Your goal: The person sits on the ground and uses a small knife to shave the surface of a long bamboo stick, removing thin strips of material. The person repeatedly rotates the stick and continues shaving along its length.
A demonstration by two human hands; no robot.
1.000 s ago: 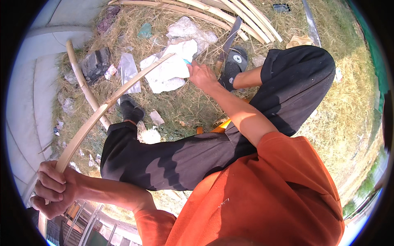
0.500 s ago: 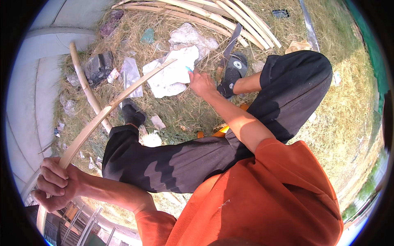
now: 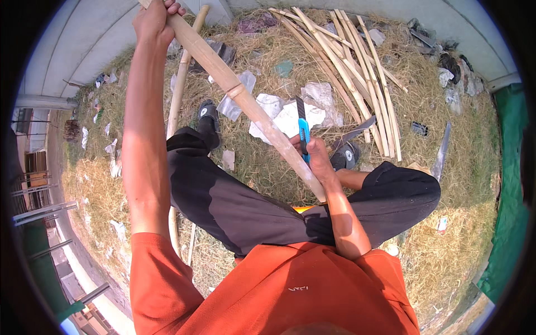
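I sit on dry straw with black trousers and an orange shirt. My left hand [image 3: 153, 19] is raised at the top left, gripping a long pale bamboo stick [image 3: 245, 100] near its upper end. The stick slants down to the right, ending by my lap. My right hand [image 3: 318, 159] holds a knife with a blue handle [image 3: 303, 134], its dark blade pointing up and lying against the stick's lower part.
A bundle of split bamboo strips [image 3: 346, 61] lies at the back right. A second bamboo pole [image 3: 180, 95] lies left of my leg. White plastic scraps [image 3: 287, 114], a long blade [image 3: 442, 151] on the straw at right, and a green tarp [image 3: 505, 184] surround me.
My left hand has swung the stick's far end from low left up to the top of the view. The right hand with the knife has stayed near the stick's lower part.
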